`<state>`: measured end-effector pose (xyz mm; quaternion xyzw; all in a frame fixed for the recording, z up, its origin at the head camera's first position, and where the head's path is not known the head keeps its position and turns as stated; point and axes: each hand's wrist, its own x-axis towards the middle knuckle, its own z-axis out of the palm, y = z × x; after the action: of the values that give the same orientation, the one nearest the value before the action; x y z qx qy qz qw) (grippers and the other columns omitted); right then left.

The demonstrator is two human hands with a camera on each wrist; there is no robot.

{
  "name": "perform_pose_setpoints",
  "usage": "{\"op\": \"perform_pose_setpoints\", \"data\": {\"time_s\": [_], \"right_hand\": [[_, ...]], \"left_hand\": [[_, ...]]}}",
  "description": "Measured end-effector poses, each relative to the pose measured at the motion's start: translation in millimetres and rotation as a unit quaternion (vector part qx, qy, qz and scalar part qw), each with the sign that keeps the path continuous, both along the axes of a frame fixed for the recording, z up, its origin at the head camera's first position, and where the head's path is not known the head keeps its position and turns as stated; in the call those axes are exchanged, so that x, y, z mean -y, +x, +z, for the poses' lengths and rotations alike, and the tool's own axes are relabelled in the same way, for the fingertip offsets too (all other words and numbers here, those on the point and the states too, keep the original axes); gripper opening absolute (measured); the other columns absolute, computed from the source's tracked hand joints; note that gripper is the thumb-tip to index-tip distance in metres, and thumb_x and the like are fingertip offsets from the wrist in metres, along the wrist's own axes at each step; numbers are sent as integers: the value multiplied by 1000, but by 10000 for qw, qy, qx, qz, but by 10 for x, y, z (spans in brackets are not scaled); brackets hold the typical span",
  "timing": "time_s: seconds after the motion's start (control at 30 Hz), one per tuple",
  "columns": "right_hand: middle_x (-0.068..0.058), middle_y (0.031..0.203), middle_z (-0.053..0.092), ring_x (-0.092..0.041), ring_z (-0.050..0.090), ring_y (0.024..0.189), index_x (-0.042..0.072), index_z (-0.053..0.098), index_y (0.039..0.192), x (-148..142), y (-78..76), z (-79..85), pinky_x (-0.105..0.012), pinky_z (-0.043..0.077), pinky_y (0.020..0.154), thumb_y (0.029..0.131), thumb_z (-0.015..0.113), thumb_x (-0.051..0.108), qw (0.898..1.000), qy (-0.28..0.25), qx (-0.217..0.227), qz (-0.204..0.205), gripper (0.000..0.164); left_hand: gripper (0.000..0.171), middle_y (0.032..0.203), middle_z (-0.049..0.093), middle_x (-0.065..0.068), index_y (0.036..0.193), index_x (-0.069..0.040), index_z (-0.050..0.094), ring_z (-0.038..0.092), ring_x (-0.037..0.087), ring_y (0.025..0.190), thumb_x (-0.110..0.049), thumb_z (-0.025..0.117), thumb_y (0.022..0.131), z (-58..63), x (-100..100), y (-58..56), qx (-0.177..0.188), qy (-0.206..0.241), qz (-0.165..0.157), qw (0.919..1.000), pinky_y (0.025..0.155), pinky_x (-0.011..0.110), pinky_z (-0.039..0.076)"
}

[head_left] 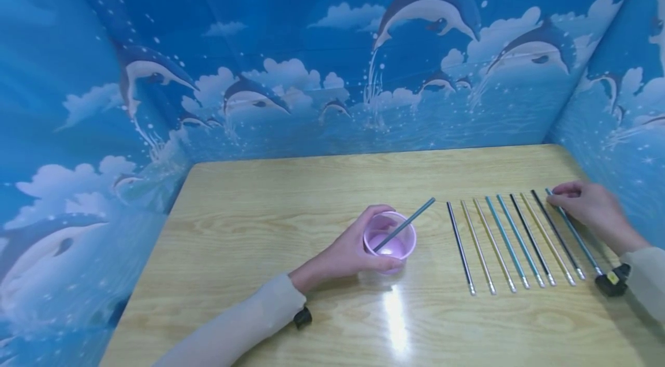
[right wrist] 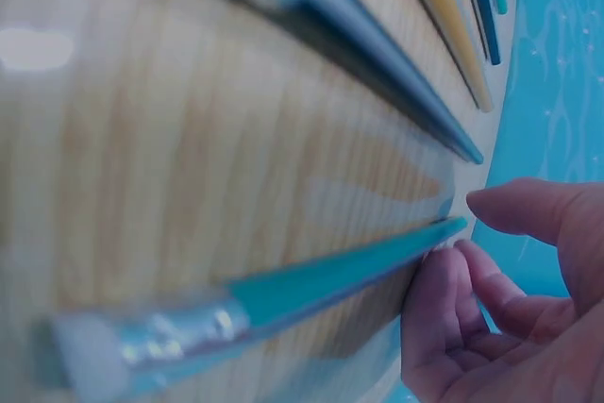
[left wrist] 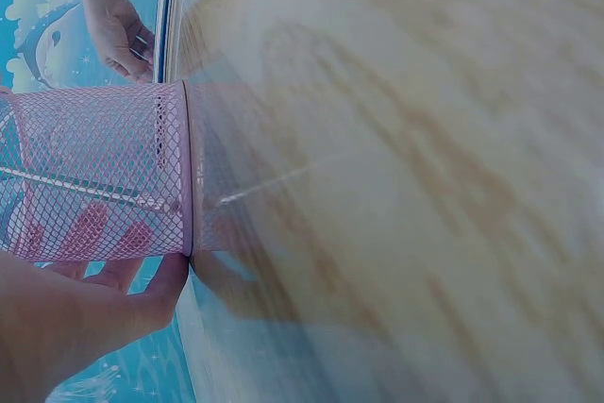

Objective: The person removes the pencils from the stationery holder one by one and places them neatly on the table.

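Observation:
My left hand [head_left: 348, 248] grips a pink mesh pen holder [left wrist: 113, 139] around its side, and the holder stands upright on the table. One dark grey-green pencil [head_left: 415, 217] leans inside it, eraser end down. On the right, my right hand [head_left: 592, 208] is at the far tip of the rightmost teal pencil [head_left: 576, 234], which lies on the table. In the right wrist view the thumb [right wrist: 514, 209] sits just off that tip, while the other fingers curl loosely close beside it. The pencil does not look pinched.
Several pencils lie in a spaced row left of the teal one, including a black pencil [head_left: 459, 246], a yellow pencil [head_left: 548, 237] and a light blue pencil [head_left: 506, 240], eraser ends toward me. A blue dolphin-print curtain [head_left: 312, 38] borders the wooden table [head_left: 249, 211].

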<state>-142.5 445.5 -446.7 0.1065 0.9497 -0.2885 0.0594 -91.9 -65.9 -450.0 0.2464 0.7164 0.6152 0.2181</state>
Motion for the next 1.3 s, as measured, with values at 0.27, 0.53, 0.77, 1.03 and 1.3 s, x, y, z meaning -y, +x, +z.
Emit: {"op": "perform_pose_setpoints", "data": {"time_s": [0.27,0.53,0.77,1.03,1.3], "right_hand": [[-40,137,55,-16,62,92,-16,49,148,132,199,58,-27,51,66,113,55,38,9966,-511,-477,-434,65],[14,114,57,4,54,89,21,63,129,351,441,151,-10,49,66,113,57,40,9797,-1484,-916,-990,26],[26,108,66,8,65,91,28,70,121,665,619,237,-5,52,76,111,65,19,9456,-2769,-1604,-577,13],[15,114,72,3,70,96,17,74,122,1106,744,362,-8,54,84,110,67,10,9033,-3998,-1553,-111,15],[4,115,72,-8,71,99,11,72,124,1513,823,424,-15,58,87,110,66,6,8822,-4484,-1388,375,16]], "left_hand": [[97,151,59,2,161,-30,41,56,22,139,-16,97,84,12,-5,6,-38,-21,20,10000,104,34,57],[95,151,59,1,160,-34,42,55,25,141,-17,97,84,5,2,7,-65,-37,31,10000,105,34,56],[96,151,59,-1,160,-36,42,56,22,140,-18,97,83,7,-5,6,-26,-96,44,9999,105,34,57],[97,150,59,-3,161,-33,41,55,25,142,-18,97,84,-7,-12,-7,-1,-74,0,10000,104,33,57],[96,150,59,-2,160,-36,42,55,22,141,-18,97,83,-5,-5,-10,36,-67,31,10000,104,33,57]]}}
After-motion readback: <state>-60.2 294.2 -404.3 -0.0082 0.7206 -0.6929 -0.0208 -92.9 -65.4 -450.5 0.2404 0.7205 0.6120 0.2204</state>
